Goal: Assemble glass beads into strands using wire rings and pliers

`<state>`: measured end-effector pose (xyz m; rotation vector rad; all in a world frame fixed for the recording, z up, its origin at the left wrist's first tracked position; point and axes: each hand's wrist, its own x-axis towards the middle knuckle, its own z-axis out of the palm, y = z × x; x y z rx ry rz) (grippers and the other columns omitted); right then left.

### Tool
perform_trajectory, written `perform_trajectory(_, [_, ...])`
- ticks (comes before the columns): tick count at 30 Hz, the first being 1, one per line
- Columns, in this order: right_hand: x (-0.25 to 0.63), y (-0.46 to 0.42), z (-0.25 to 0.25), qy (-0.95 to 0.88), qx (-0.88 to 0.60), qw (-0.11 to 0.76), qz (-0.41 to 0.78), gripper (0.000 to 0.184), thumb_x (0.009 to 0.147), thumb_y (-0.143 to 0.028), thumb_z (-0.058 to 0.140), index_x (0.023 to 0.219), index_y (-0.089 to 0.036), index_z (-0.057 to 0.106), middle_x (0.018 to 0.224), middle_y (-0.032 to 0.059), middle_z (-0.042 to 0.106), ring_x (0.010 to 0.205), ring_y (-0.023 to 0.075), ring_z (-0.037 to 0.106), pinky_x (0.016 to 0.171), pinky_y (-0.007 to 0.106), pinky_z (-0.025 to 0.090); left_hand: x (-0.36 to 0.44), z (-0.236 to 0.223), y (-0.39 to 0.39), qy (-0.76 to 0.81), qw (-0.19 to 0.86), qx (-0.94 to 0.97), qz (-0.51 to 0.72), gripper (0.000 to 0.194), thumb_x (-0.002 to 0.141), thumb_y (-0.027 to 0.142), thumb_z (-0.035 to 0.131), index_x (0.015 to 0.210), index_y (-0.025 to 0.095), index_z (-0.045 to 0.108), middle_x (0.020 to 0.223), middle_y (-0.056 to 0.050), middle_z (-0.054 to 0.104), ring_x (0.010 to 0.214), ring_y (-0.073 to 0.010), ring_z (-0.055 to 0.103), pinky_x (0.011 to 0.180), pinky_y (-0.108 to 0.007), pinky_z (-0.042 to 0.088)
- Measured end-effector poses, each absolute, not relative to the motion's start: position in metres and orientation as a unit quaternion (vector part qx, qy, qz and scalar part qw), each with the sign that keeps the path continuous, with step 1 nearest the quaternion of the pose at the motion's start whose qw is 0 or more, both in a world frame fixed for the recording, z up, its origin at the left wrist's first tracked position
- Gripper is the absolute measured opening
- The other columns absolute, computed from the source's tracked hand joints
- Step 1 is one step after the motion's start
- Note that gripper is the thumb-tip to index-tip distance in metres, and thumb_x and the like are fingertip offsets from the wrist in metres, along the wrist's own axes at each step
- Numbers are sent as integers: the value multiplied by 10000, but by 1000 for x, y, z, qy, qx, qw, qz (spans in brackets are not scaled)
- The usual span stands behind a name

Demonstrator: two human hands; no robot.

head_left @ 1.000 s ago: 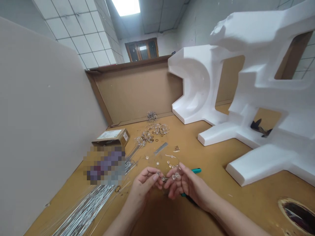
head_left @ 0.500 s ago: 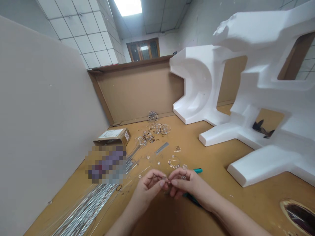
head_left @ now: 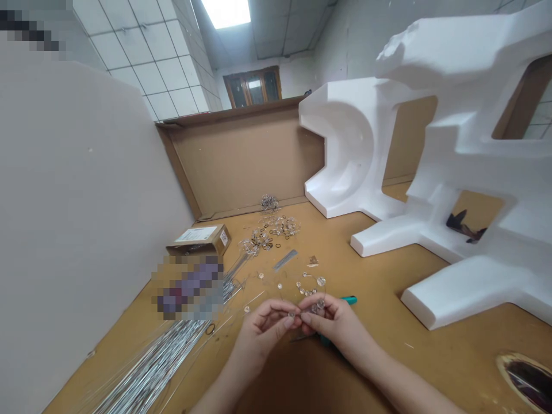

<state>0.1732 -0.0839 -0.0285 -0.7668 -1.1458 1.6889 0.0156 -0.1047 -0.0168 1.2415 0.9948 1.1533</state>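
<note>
My left hand (head_left: 268,326) pinches a bead (head_left: 291,314), apparently to steady so small a piece. My right hand (head_left: 335,318) meets it, thumb against fingers, pinched contents hidden; further beads (head_left: 319,305) lie along those fingers. A green-handled tool (head_left: 350,300) rests alongside on the bench (head_left: 379,293), presumably for reach.

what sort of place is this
Probably a small craft or jewellery workspace: a bundle of thin silvery metal wires, scattered small clear round beads and a partly hidden teal-handled tool lie on a tan tabletop.
</note>
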Motion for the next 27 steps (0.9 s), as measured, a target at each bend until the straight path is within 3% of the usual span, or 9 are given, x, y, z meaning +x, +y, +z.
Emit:
perform_trajectory(5, [170,-82,-29,-476,-343,471,659,236,584,-343,701,650,-161,564,518,-32,606,487,85,548,514,207,425,18,-17,-108,410,545,550,482,94,707,222,619,792,183,630,823,-33,653,775,-164,610,730,-265,472])
perform_trajectory(9, [174,-82,-30,-527,-365,415,646,202,598,-338,671,660,-155,612,552,-25,616,407,65,502,442,194,384,15,-21,-106,438,552,532,469,111,689,230,639,785,176,638,740,-34,672,720,-151,610,687,-244,472])
perform_trajectory(13, [175,-83,-27,-549,-395,361,642,207,640,-347,615,637,-142,649,450,-45,537,345,50,443,383,179,329,12,-25,-103,439,565,521,465,141,686,248,640,800,166,645,707,-40,673,678,-147,608,662,-249,474])
perform_trajectory(19, [175,-84,-22,-537,-444,381,607,144,643,-291,581,577,-164,574,302,-89,414,310,67,416,367,181,306,9,-18,-99,441,534,517,503,139,662,255,654,769,167,639,954,-70,657,661,-144,613,677,-277,481])
perform_trajectory(27, [175,-87,-17,-552,-480,359,579,100,611,-263,588,564,-176,573,323,-77,432,307,63,392,341,178,250,7,-9,-98,488,503,472,534,208,600,281,695,755,160,629,708,-41,675,613,-139,596,659,-269,468])
